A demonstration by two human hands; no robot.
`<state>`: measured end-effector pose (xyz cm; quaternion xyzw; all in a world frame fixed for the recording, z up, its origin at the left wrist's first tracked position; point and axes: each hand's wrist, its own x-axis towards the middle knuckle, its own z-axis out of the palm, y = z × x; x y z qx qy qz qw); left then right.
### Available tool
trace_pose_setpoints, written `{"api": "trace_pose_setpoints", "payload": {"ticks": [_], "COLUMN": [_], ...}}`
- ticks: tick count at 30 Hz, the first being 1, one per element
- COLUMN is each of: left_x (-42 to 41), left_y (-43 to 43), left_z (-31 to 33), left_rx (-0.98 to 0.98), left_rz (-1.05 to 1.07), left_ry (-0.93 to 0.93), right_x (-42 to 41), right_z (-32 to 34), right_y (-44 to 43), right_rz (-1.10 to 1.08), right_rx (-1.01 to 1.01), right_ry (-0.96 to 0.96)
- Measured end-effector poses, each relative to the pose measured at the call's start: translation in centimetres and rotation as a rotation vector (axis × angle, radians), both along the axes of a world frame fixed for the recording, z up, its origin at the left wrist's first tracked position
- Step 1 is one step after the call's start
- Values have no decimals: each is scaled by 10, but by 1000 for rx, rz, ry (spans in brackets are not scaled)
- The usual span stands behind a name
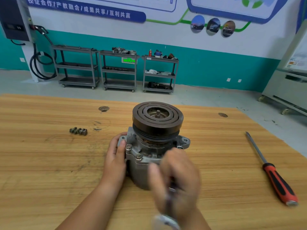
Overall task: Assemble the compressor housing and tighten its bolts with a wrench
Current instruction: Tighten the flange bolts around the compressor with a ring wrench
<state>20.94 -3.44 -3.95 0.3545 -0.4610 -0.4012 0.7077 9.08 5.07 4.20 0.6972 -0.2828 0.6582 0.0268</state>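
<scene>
Now, compressor housing [141,171]: stands upright about midway between the far and near edges of the bench [41,163], grey metal, with mounting ears sticking out at left and right.
Pulley [157,118]: dark, grooved disc on top of the housing, a short shaft showing in its centre.
Seated bolts [128,146]: two hex heads sit in the flange on the side facing the near edge.
Left hand [116,156]: lies against the housing's left side, fingers together and fairly straight, thumb pressed on the flange just beside one seated bolt.
Right hand [179,180]: blurred, in front of the housing towards the near edge, fingers curled round a metal tool.
Wrench [166,219]: the tool in the right hand; its shiny end shows below the hand at the near edge, too blurred to see its head.
Loose bolts [78,131]: small cluster lying towards the left edge, well apart from the housing.
Screwdriver [272,171]: lies near the right edge, red-and-black handle towards the near edge, tip towards the far edge.
Carts [118,70]: three grey shelf trolleys along the teal wall beyond the far edge.
</scene>
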Motion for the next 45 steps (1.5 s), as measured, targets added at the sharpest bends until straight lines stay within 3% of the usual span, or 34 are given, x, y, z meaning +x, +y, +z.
{"api": "trace_pose_setpoints", "payload": {"ticks": [4, 7, 9, 12, 16, 20, 29, 37, 41, 45], "left_x": [-1, 0, 0, 0, 0, 0, 0, 0, -2, -2], "left_y": [1, 1, 2, 2, 1, -1, 0, 2, 2, 0], "left_z": [2, 3, 3, 4, 2, 1, 2, 2, 3, 4], "left_rx": [40, 31, 30, 35, 40, 44, 47, 55, 55, 85], "left_rz": [-10, -10, 5, 1, 15, 20, 7, -2, 4, -1], "left_ry": [-23, -15, -9, -4, -14, -8, -24, -6, -19, -42], "right_x": [-59, -89, -99, -108, -117, -112, -117, -111, -93, -80], "right_z": [17, 26, 25, 21, 9, 2, 5, 1, -3, -4], "right_y": [1, -21, -38, -60, -79, -85, -89, -54, -29, -17], "right_rz": [632, 1121, 1098, 1023, 1376, 1532, 1483, 1501, 1009, 835], "right_rx": [-99, 103, 265, 413, 506, 561, 746, 504, 352, 261], "right_ry": [-502, -793, -965, -1070, -1120, -1111, -985, -884, -835, -804]}}
